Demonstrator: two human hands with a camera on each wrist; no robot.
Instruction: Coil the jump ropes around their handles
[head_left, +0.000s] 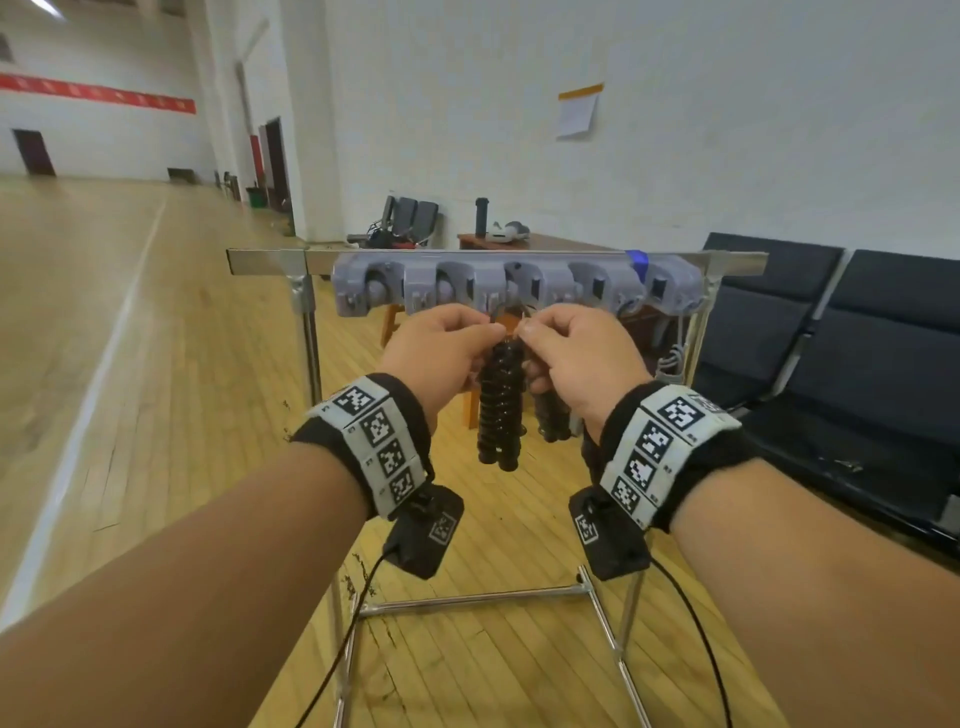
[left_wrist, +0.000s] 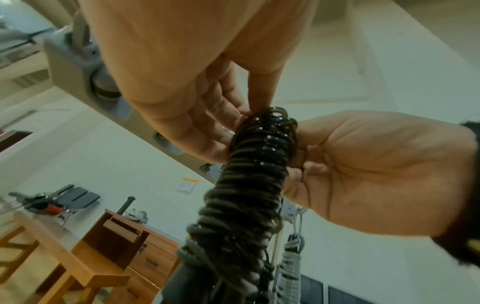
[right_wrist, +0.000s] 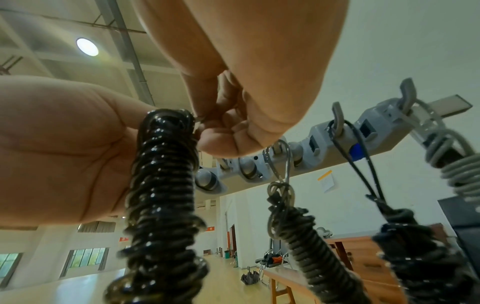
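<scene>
Head view: a steel-tube rack (head_left: 524, 259) carries a grey plastic hook rail (head_left: 511, 285). Below it hangs a black jump rope wound in tight coils around its handles (head_left: 500, 402), its top held between both hands. The left hand (head_left: 439, 353) and right hand (head_left: 584, 356) each have fingers curled, pinching the bundle's upper end. Right wrist view alone shows two further black coiled ropes (right_wrist: 298, 230) hanging by loops from grey hooks (right_wrist: 337, 117), and a grey coiled rope (right_wrist: 459, 170) at far right. Left wrist view adds a wooden desk (left_wrist: 116, 246) against the wall.
</scene>
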